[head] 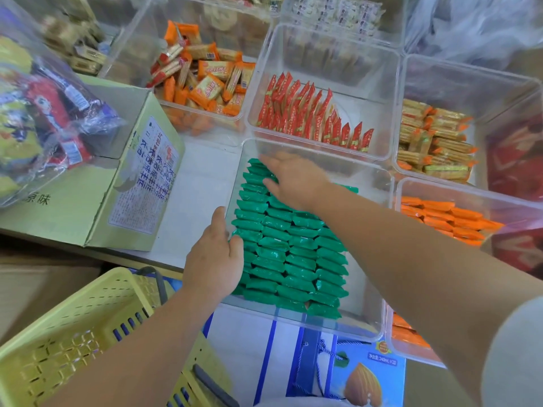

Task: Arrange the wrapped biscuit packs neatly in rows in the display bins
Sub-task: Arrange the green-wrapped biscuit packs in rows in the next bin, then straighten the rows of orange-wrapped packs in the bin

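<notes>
Green packs rowed in my bin

The green biscuit packs (293, 254) lie in rows inside the clear bin (367, 289). My right hand (293, 180) presses flat on the far packs, and my left hand (214, 257) rests loose-fingered against the left row.

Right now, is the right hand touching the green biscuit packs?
Touching. The head view shows the right hand lying flat on the far rows of green biscuit packs, with no gap.
</notes>
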`<state>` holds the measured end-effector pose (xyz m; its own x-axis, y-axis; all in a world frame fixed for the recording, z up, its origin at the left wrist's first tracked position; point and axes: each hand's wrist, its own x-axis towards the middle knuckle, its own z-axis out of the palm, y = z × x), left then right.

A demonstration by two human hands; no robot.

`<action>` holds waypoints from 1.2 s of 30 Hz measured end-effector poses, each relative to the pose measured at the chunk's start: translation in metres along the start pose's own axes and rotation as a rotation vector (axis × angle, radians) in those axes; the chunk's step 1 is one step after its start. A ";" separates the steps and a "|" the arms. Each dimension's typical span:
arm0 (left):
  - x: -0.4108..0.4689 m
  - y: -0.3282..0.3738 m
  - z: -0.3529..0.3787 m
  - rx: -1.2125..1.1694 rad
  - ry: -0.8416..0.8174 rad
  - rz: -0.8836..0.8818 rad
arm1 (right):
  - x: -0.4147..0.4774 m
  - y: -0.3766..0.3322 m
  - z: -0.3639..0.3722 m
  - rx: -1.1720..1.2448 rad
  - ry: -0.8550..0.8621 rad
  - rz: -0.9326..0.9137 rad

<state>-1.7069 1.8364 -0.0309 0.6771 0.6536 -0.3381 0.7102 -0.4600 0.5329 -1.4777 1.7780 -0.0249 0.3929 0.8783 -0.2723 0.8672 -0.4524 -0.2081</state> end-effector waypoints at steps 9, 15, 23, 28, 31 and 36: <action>0.000 0.000 -0.001 -0.045 -0.009 0.017 | 0.004 -0.020 0.012 -0.012 -0.096 0.000; 0.000 -0.003 -0.002 -0.072 0.008 0.023 | -0.066 -0.039 0.014 0.059 -0.056 0.081; -0.006 0.012 -0.012 0.263 0.069 0.038 | -0.253 0.000 0.019 0.329 0.269 0.434; -0.062 0.083 0.009 0.166 0.258 0.427 | -0.345 0.090 0.029 0.353 0.381 0.749; -0.110 0.130 0.061 0.086 0.101 0.607 | -0.372 0.145 0.037 0.553 0.510 0.922; -0.146 0.176 0.155 0.183 -0.053 0.454 | -0.386 0.189 0.064 0.817 0.529 0.930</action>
<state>-1.6505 1.5670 -0.0078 0.9316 0.3333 -0.1450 0.3602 -0.7923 0.4925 -1.4851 1.3437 -0.0193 0.9623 0.0675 -0.2634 -0.1399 -0.7077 -0.6925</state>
